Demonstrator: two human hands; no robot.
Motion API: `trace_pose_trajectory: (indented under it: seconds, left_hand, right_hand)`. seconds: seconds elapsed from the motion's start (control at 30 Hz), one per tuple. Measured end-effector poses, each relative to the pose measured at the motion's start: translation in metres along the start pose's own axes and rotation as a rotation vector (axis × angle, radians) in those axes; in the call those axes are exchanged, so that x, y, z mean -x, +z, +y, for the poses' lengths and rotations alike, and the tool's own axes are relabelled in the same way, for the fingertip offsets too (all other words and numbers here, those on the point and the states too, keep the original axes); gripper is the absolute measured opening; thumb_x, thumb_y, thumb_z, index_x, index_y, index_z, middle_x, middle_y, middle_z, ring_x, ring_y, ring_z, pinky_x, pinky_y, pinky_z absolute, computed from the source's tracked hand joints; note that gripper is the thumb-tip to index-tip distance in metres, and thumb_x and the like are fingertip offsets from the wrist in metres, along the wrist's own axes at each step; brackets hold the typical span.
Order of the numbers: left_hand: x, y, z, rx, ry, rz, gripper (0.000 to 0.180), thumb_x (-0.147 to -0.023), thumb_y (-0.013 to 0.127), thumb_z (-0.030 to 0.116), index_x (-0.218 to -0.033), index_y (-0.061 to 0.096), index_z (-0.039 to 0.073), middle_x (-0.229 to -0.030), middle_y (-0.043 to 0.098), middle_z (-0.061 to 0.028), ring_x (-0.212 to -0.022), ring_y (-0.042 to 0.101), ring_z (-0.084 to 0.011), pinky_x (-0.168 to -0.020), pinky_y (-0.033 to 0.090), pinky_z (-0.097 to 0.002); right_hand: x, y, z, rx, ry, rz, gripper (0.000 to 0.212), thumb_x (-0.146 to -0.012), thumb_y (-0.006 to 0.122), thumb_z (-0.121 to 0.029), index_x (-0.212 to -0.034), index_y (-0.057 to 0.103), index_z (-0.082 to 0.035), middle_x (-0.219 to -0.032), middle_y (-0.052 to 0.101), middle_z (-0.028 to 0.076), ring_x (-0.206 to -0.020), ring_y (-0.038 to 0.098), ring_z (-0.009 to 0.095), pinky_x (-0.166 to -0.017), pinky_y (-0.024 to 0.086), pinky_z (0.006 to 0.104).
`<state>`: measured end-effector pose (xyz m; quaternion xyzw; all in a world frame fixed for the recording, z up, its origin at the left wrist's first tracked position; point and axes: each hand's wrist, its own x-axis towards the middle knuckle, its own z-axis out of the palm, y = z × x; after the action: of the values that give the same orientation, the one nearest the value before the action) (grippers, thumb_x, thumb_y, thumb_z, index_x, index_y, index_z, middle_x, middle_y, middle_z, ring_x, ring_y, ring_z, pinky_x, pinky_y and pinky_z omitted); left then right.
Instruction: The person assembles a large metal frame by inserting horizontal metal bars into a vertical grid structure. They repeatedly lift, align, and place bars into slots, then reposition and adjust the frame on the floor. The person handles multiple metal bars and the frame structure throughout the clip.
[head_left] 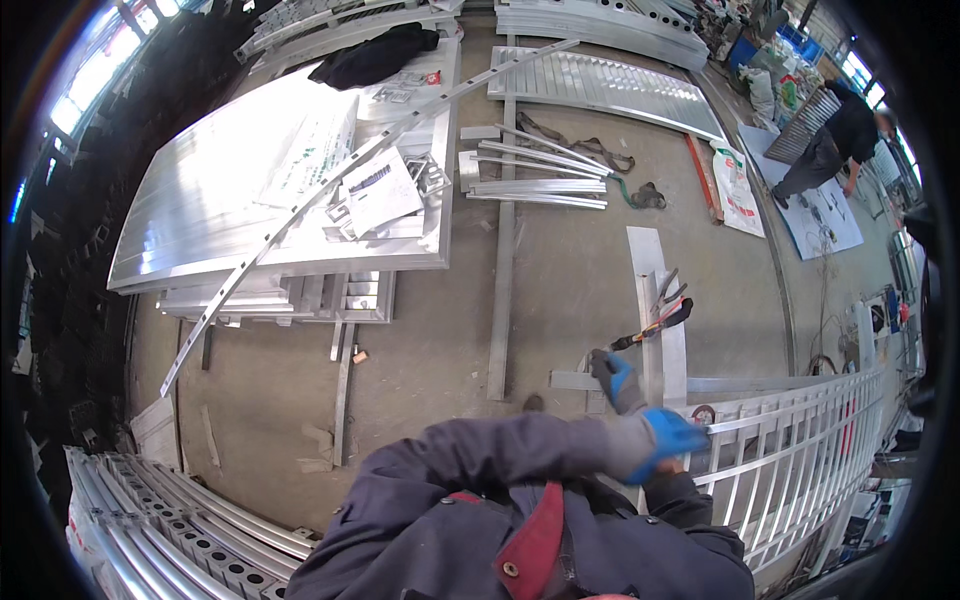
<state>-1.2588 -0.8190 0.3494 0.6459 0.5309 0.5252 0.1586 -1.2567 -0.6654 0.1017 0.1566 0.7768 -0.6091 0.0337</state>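
Note:
My left arm reaches across my body to the right. Its glove, my left hand [672, 437], is blue with a grey cuff and smeared by motion. It lies over my right wrist, where a bit of bare skin shows between glove and sleeve. Beyond it, my right hand [614, 374], in a blue and dark grey glove, points away from me; its finger pose is unclear. Just past that hand, a black and red tool with a cable [655, 322] and a pliers-like tool [667, 290] lie on pale metal strips [648, 252]. A white metal railing [765, 440] stands to my right.
At left, large silver panels [210, 190] carry a long perforated bar [270, 240], papers [383, 195] and a dark cloth [375, 52]. Loose metal bars [540, 187] and a white sack [735, 190] lie ahead. Metal tubes [150, 540] fill the near left. A person [835, 140] bends at far right.

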Motion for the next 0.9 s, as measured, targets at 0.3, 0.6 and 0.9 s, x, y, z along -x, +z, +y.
trace_pose_trajectory:
  seconds: [0.3,0.6,0.9]
  left_hand:
    - [0.219,-0.144,-0.036,0.509,-0.757,0.544,0.075,-0.082,0.048,-0.010,-0.156,0.042,0.003,-0.155,0.050,-0.0107,-0.127,0.061,-0.0231,-0.102,0.051,-0.0377]
    - [0.218,-0.119,-0.110,0.142,-0.950,0.798,0.029,-0.099,0.066,0.019,-0.122,0.072,0.004,-0.118,0.072,-0.0152,-0.105,0.072,-0.0255,-0.088,0.057,-0.0361]
    - [0.195,-0.255,-0.183,-0.347,-0.703,0.300,0.028,-0.096,0.067,0.024,-0.118,0.070,0.006,-0.116,0.072,-0.0185,-0.100,0.071,-0.0383,-0.086,0.058,-0.0438]
  right_hand:
    - [0.018,0.026,-0.057,0.343,0.087,-0.116,0.039,-0.096,0.070,-0.031,-0.122,0.072,-0.002,-0.108,0.076,0.019,-0.098,0.074,0.026,-0.087,0.056,0.0375]
    - [-0.032,0.017,-0.058,0.487,-0.007,-0.034,0.036,-0.092,0.073,-0.032,-0.075,0.067,-0.001,-0.080,0.066,0.025,-0.075,0.066,0.043,-0.065,0.050,0.0459]
    - [-0.085,0.072,-0.099,0.449,0.099,0.240,0.031,-0.099,0.061,-0.028,-0.111,0.072,-0.002,-0.106,0.074,0.023,-0.101,0.071,0.039,-0.085,0.055,0.0435]
